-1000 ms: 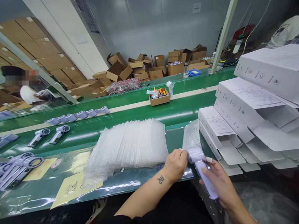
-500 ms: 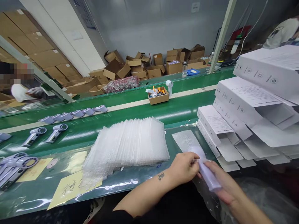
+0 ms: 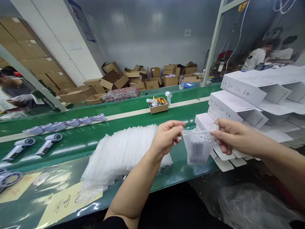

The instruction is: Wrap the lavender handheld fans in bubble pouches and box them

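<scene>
A clear bubble-wrap bag [image 3: 198, 148] hangs upright between my two hands, with a light-coloured item inside that I cannot make out fully. My left hand [image 3: 168, 135] pinches near the bag's upper left corner. Its upper right corner is between the thumb and fingers of my right hand [image 3: 228, 135]. Left of the bag, a fanned row of bubble-wrap bags [image 3: 124, 151] lies on the bench, partly behind my left forearm. Behind my right hand stand stacked white boxes [image 3: 243, 92] with open flaps.
Purple handheld fans [image 3: 49, 143] lie at the left, with more in a row on the green conveyor [image 3: 95, 140]. A small carton of parts [image 3: 159, 108] stands beyond the bags. Yellow paper [image 3: 64, 203] lies front left. People work at far left and far right.
Both hands have risen and moved apart. The bag, earlier slanted low with a pale item at its opening, now hangs upright between them. The view has shifted, showing more at the right.
</scene>
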Demonstrator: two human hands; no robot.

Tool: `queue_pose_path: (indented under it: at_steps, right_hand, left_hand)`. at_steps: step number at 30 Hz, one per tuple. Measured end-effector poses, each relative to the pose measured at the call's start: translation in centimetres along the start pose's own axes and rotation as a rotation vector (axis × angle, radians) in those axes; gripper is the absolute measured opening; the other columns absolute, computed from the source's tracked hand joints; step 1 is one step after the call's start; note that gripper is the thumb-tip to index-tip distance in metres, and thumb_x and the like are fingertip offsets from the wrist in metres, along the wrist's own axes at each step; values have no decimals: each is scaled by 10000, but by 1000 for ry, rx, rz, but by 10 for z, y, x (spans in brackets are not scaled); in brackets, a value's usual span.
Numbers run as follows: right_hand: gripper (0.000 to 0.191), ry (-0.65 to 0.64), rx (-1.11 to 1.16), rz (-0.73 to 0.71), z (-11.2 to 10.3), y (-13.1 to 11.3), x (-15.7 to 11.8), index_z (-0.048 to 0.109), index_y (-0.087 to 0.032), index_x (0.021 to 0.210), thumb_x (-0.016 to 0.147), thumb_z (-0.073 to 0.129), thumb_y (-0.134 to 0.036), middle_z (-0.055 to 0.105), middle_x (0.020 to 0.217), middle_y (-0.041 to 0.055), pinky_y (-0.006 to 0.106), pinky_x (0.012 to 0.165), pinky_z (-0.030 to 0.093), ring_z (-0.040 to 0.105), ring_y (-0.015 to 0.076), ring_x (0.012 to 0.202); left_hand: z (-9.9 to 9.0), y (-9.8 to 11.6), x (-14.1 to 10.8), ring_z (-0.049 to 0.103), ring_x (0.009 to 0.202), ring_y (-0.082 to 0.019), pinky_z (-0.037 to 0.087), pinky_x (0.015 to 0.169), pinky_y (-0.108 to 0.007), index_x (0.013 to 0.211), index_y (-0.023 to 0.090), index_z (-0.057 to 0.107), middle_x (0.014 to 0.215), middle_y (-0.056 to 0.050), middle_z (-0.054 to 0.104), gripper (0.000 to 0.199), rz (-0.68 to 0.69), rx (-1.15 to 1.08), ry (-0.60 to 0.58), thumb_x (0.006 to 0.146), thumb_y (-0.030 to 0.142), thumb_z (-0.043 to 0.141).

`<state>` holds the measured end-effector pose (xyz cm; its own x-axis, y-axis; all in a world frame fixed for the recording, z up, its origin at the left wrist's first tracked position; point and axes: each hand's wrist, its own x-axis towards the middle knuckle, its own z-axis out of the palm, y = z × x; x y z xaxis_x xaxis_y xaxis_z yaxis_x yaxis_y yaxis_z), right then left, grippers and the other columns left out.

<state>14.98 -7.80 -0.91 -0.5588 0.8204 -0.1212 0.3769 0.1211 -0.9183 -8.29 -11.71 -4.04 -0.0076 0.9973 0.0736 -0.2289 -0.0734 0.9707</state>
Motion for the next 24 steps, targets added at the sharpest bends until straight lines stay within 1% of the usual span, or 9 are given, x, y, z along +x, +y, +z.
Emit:
queue_pose_path:
  at_steps: [4, 6, 9, 11, 13, 14, 18, 21, 24]
  right_hand:
    - [288, -127, 309, -98, 25, -14, 4, 419, -214, 797, 821, 577, -453, 546, 570, -56, 217, 426, 464, 545, 95, 447]
    - [258, -230, 228, -132, 32, -18, 6, 419, -217, 831, 857, 500, -461, 563, 585, -45, 250, 459, 483, 568, 116, 474]
    - [169, -290, -366, -294, 27, -15, 10, 528, -229, 944, 839, 528, -360, 665, 814, 38, 345, 638, 517, 646, 202, 729]
    - [320, -152, -868, -372, 18, 3, 20, 600, -263, 1028, 714, 649, -222, 642, 1084, 86, 444, 803, 476, 596, 297, 998]
    - [374, 41, -1247, -317, 14, 31, 38, 668, -228, 934, 579, 716, -119, 583, 1200, 145, 568, 904, 379, 469, 397, 1170]
    - [340, 50, -1389, -296, 13, 46, 48, 689, -217, 842, 535, 721, -73, 574, 1216, 154, 617, 939, 318, 409, 425, 1220]
    - [255, -111, -1497, -456, 10, 72, 84, 650, -219, 641, 553, 650, 21, 668, 1013, 100, 540, 971, 318, 496, 327, 1141]
    - [214, -143, -1482, -590, 0, 40, 96, 643, -198, 712, 691, 561, -1, 675, 880, 88, 440, 944, 357, 558, 251, 1022]
    - [217, -45, -1453, -592, -4, -6, 98, 622, -152, 852, 749, 482, -23, 658, 916, 129, 390, 809, 427, 599, 249, 894]
  left_hand:
    - [-7, -15, -9, 578, 907, -180, 474, 682, -227, 1251, 239, 501, 1062, -62, 594, 975, 236, 60, -224, 363, 343, 889]
    - [-5, -35, -17, 578, 899, -195, 468, 713, -242, 1156, 205, 576, 1000, -57, 617, 850, 222, 198, -264, 374, 307, 892]
    - [-9, -54, -27, 562, 664, -118, 431, 567, -193, 946, 150, 630, 775, -16, 620, 420, 186, 222, 35, 604, 332, 792]
    - [-21, -52, -31, 506, 527, -77, 354, 433, -162, 945, 150, 610, 701, 11, 598, 367, 199, 96, 293, 669, 354, 739]
    - [-34, -40, -35, 466, 460, -57, 289, 361, -149, 943, 161, 600, 671, 31, 582, 347, 264, -40, 479, 685, 359, 721]
    - [-40, -33, -37, 457, 444, -51, 284, 352, -146, 919, 164, 602, 655, 40, 572, 327, 301, -97, 532, 680, 351, 724]
    - [-51, -18, -44, 484, 451, -48, 394, 434, -150, 812, 157, 612, 609, 58, 556, 260, 310, -275, 582, 642, 294, 753]
    - [-55, -15, -47, 552, 529, -72, 447, 501, -160, 780, 148, 618, 641, 46, 592, 264, 281, -397, 605, 600, 261, 774]
    - [-60, -7, -46, 606, 631, -103, 493, 591, -185, 789, 152, 628, 708, 30, 639, 270, 333, -540, 647, 584, 255, 771]
